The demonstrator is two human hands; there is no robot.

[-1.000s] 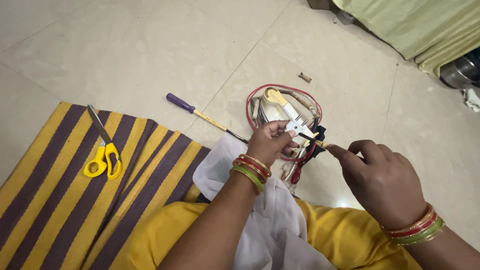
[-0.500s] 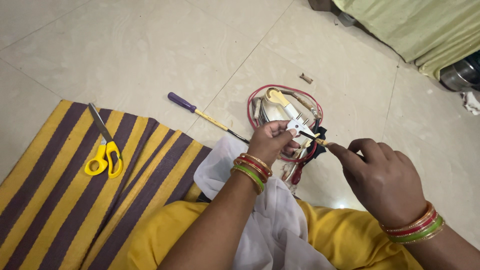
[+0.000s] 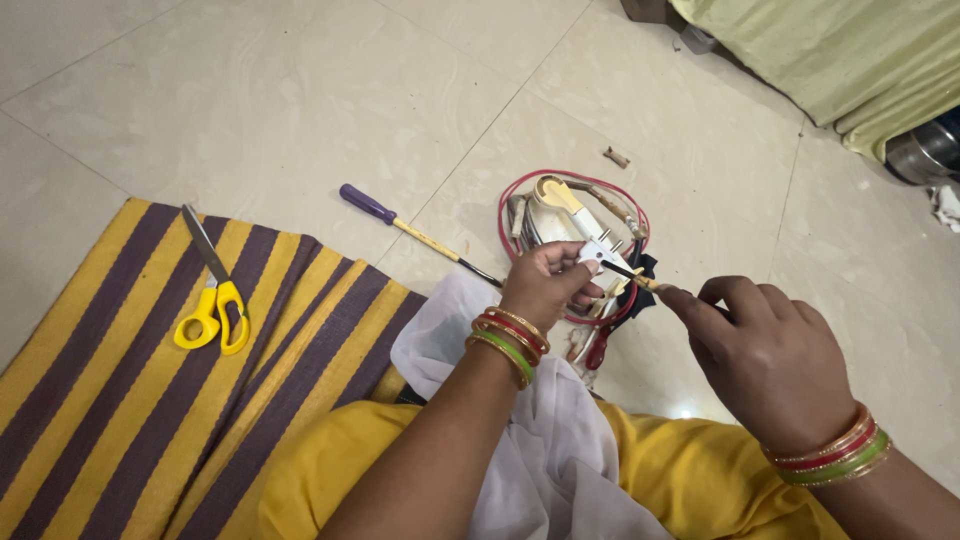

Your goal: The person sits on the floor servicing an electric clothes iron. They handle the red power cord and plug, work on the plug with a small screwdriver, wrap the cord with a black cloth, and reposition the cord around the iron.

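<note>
My left hand (image 3: pixel 545 285) grips a white electrical plug (image 3: pixel 597 250) with its metal pins up. My right hand (image 3: pixel 760 350) holds a small screwdriver (image 3: pixel 632 273) with a yellowish handle, its dark tip set against the plug. Under the hands lies a coil of red wire (image 3: pixel 570 190) with a cream-coloured part and other small bits on the floor. Both wrists carry red, gold and green bangles.
A screwdriver with a purple handle (image 3: pixel 415 232) lies on the tiled floor left of the coil. Yellow-handled scissors (image 3: pixel 212 290) rest on a yellow and purple striped mat (image 3: pixel 120 400). A green cloth (image 3: pixel 850 60) and a metal vessel (image 3: pixel 925 152) sit at the far right.
</note>
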